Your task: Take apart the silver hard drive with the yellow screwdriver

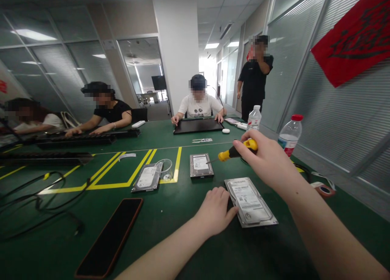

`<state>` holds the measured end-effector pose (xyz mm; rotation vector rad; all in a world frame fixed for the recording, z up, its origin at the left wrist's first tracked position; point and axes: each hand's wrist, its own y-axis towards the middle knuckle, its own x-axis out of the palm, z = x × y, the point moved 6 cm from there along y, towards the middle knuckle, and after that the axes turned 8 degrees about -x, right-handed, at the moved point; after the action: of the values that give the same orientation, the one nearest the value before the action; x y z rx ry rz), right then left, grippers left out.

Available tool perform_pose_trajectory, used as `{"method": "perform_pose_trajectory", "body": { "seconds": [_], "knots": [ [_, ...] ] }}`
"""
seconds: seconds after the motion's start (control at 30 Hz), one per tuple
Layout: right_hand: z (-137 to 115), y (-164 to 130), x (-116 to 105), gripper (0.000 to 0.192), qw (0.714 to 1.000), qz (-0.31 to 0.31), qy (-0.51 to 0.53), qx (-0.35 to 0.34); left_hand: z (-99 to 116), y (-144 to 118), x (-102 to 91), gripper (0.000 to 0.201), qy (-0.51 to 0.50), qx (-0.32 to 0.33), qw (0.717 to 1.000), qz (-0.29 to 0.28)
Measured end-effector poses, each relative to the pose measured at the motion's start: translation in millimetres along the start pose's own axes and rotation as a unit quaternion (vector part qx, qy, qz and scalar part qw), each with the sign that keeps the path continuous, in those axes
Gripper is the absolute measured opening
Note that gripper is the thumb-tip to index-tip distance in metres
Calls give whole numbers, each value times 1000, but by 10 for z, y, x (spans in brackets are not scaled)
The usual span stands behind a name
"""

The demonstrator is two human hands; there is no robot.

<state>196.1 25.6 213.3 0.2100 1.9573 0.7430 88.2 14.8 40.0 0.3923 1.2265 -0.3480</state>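
Note:
My right hand grips a yellow-and-black screwdriver, its tip pointing left over a hard drive lying flat on the green table. My left hand rests on the table and touches the left edge of a nearer hard drive, fingers curled against it. A third hard drive lies to the left inside yellow floor-tape lines, with a small clear bag beside it.
A black phone lies face down near the front left. Black cables trail at the left. Two water bottles stand at the right, a tape roll near the edge. Three people sit across the table; another stands behind.

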Motion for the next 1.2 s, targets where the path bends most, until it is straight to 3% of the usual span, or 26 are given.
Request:
{"method": "perform_pose_trajectory", "body": {
  "seconds": [0.13,0.2,0.27,0.43,0.6,0.73,0.87,1.03,1.2],
  "knots": [
    [5,-10,-89,33,1000,19,17,5,-67,208,-196,38,12,33,999,26],
    [11,-18,-160,33,999,44,25,11,-260,405,-337,34,30,-22,996,75],
    [14,-28,-220,34,997,71,31,16,-539,633,-410,28,52,-117,987,97],
    [-5,-43,-241,33,996,72,38,20,-1064,1138,-330,51,66,-202,973,94],
    [7,-42,-245,33,997,70,37,22,-1337,1295,-210,54,62,-245,965,68],
    [14,-41,-243,33,996,73,42,15,-1314,1206,-195,49,67,-249,963,75],
    [-6,-40,-229,32,996,72,45,6,-1151,985,-182,48,74,-246,963,77],
    [-2,-35,-239,32,997,59,48,10,-903,477,-161,47,79,-252,961,80],
    [39,-35,-297,32,997,73,33,15,-707,-54,-134,47,84,-212,971,67]
  ]
}}
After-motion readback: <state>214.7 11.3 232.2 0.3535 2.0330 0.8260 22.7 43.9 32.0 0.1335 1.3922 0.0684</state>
